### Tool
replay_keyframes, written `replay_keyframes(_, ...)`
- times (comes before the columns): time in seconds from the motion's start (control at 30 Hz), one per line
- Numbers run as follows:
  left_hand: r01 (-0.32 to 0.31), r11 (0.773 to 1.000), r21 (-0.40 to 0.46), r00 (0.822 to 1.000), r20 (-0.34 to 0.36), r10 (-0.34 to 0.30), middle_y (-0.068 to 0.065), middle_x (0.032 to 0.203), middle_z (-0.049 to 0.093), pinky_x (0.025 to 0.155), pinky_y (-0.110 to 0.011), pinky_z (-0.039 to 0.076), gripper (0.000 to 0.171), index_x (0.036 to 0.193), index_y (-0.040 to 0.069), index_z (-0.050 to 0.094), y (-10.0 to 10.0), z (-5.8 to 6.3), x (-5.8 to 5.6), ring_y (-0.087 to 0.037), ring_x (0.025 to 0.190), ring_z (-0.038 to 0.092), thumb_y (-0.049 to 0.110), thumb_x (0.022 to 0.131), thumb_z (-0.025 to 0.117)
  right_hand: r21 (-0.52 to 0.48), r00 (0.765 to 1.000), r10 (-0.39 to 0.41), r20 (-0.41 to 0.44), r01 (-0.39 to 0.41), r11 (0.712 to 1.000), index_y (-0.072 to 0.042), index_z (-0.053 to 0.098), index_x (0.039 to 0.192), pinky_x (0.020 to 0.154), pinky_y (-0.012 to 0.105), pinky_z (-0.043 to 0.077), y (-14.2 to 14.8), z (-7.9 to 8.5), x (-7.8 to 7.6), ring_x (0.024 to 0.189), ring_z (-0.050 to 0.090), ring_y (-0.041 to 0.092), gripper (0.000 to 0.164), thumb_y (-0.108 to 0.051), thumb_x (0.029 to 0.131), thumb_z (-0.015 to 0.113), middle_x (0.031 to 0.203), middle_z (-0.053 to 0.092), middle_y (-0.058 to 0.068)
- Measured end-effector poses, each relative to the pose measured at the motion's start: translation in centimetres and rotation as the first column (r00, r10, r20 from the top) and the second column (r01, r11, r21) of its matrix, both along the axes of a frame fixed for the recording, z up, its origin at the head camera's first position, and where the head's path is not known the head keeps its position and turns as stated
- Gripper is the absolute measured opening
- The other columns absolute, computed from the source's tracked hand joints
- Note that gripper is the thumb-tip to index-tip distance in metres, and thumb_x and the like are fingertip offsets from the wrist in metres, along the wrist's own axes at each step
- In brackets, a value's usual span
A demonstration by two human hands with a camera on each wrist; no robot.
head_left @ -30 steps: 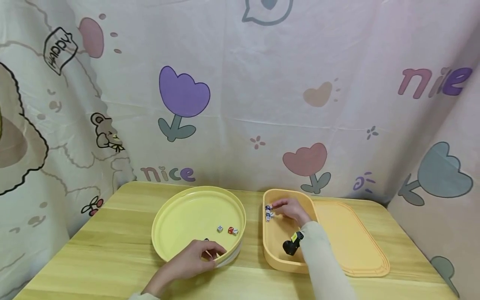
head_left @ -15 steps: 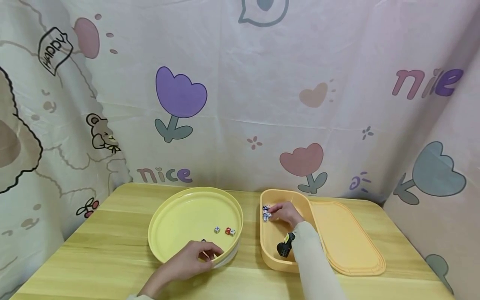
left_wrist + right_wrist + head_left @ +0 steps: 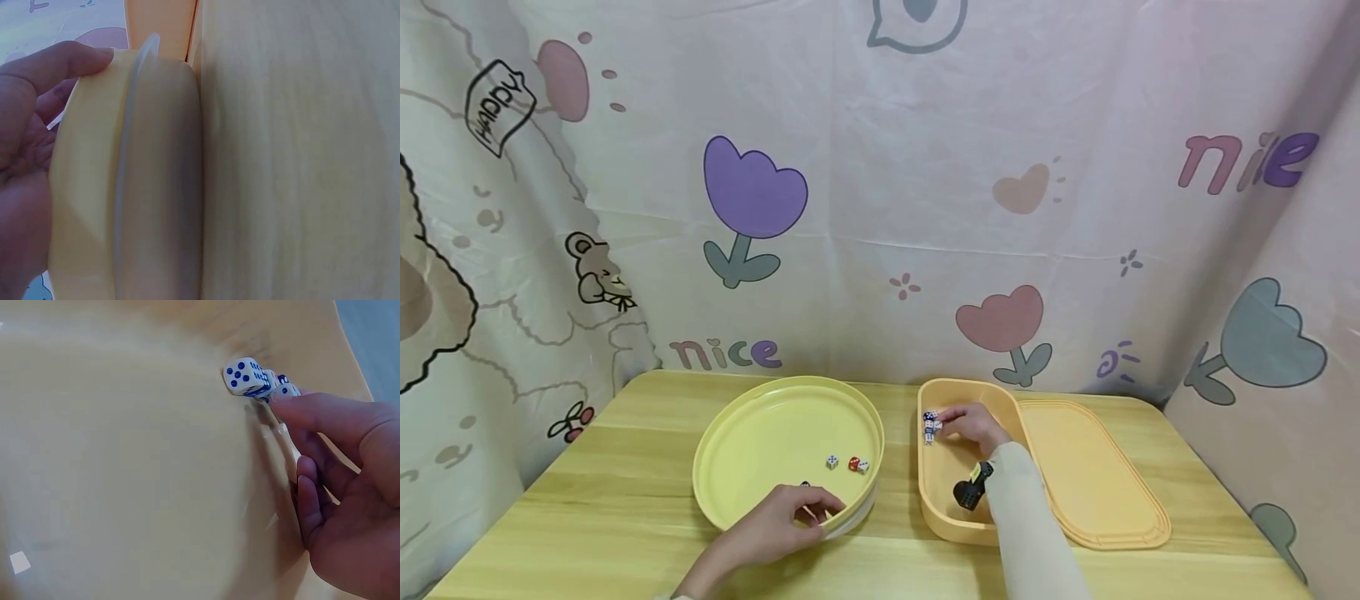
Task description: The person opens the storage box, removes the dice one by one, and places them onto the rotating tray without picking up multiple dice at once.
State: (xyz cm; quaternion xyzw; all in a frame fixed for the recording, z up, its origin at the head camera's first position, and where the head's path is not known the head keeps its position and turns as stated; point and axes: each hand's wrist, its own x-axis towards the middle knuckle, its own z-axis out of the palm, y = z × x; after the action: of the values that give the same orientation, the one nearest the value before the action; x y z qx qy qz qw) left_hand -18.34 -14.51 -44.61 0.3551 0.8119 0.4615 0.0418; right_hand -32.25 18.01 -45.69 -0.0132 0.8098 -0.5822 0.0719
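My left hand point(image 3: 778, 521) grips the near rim of a round yellow tray point(image 3: 760, 437), fingers over the edge; in the left wrist view its thumb point(image 3: 94, 59) presses the outer wall. On the tray lie a white die point(image 3: 832, 462), a red die point(image 3: 853, 464) with another white one against it, and a dark die point(image 3: 805, 484) mostly behind the hand. Inside an orange box point(image 3: 951, 479), my right hand point(image 3: 976, 423) pinches a white die point(image 3: 286, 391) beside several white dice with blue dots point(image 3: 244, 376) along the left wall. Its fingertips partly cover these dice.
An orange lid point(image 3: 1097, 475) lies flat on the wooden table point(image 3: 587, 492), right of the box. Patterned cloth point(image 3: 865, 208) hangs behind and at both sides. A black wrist camera point(image 3: 972, 487) on the right arm hangs over the box.
My right hand has drawn slightly nearer to itself within the box, its fingertips now at a die next to the row. My left hand keeps its hold. The head view has shifted slightly.
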Motion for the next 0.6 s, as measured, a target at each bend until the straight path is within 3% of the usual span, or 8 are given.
replay_keyframes(0.23, 0.005, 1.000, 0.013, 1.000, 0.024, -0.005, 0.009, 0.091, 0.063, 0.074, -0.026, 0.053, 0.023, 0.105, 0.006, 0.070, 0.2, -0.2, 0.1, -0.004, 0.083, 0.056, -0.002, 0.083, 0.065, -0.086, 0.999, 0.033, 0.020, -0.032, 0.996, 0.010, 0.069, 0.096, 0.068, 0.023, 0.047, 0.7, 0.4, -0.1, 0.073, 0.055, 0.011, 0.022, 0.008, 0.075, 0.071, 0.086, 0.067, 0.003)
replay_keyframes(0.37, 0.005, 1.000, 0.016, 0.999, 0.035, -0.005, 0.008, 0.091, 0.063, 0.074, -0.026, 0.053, 0.024, 0.105, 0.006, 0.070, 0.2, -0.3, 0.2, -0.004, 0.083, 0.056, -0.002, 0.083, 0.065, -0.082, 0.998, 0.063, 0.014, -0.062, 0.995, 0.011, 0.067, 0.101, 0.064, 0.024, 0.044, 1.2, 0.9, 0.0, 0.068, 0.051, 0.012, 0.022, 0.004, 0.080, 0.069, 0.083, 0.068, 0.002)
replay_keyframes(0.6, -0.012, 1.000, 0.004, 0.998, 0.059, 0.012, 0.007, 0.091, 0.063, 0.076, -0.027, 0.053, 0.024, 0.106, 0.007, 0.070, 0.0, 0.0, 0.2, -0.006, 0.083, 0.055, -0.002, 0.084, 0.065, -0.102, 0.987, 0.141, -0.080, -0.148, 0.984, 0.009, 0.065, 0.105, 0.085, 0.037, 0.047, 1.3, 3.6, 0.2, 0.084, 0.057, 0.012, 0.021, 0.000, 0.086, 0.066, 0.092, 0.066, 0.000)
